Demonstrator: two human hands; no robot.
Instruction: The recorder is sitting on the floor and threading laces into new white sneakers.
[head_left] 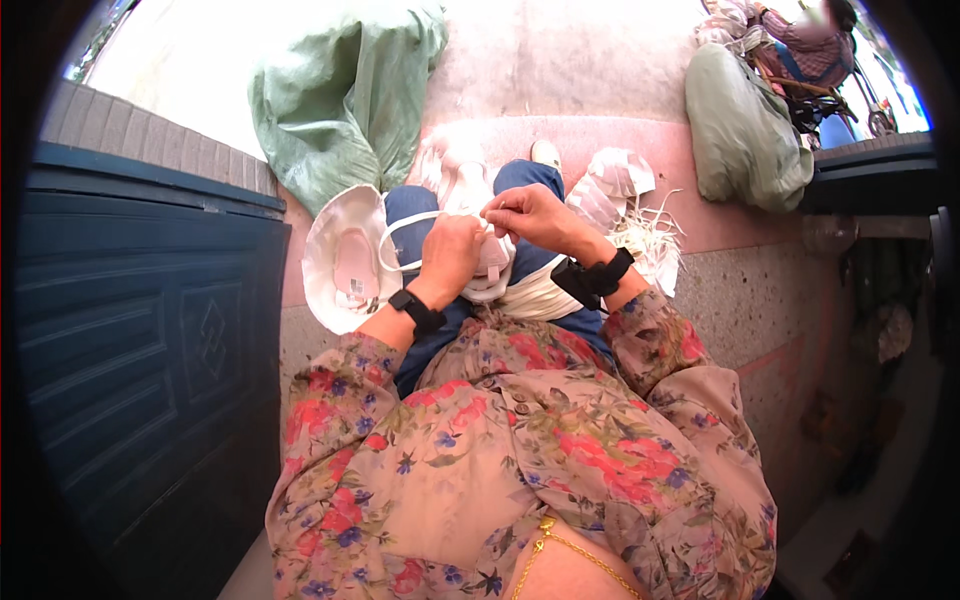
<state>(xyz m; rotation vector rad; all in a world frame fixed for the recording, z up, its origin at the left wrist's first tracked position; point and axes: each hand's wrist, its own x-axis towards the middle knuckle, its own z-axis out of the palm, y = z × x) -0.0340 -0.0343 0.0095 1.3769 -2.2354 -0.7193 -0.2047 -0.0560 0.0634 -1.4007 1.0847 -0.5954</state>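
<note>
Between my knees lies a pale pink and white shoe. Above it my left hand is closed on a flat white lace, which loops out past the left side of that hand. My right hand pinches at the same lace, close to the left one, with thumb and fingers together. What the fingertips do at the shoe is partly hidden. A bundle of cream laces rests across my lap. Beside my left leg sits a white, bowl-shaped piece with a pinkish inside and a small label.
More white pieces and a heap of loose laces lie by my right leg. Ahead on the left is a big green sack; another sack stands right, near a seated person. A blue panelled door borders the left.
</note>
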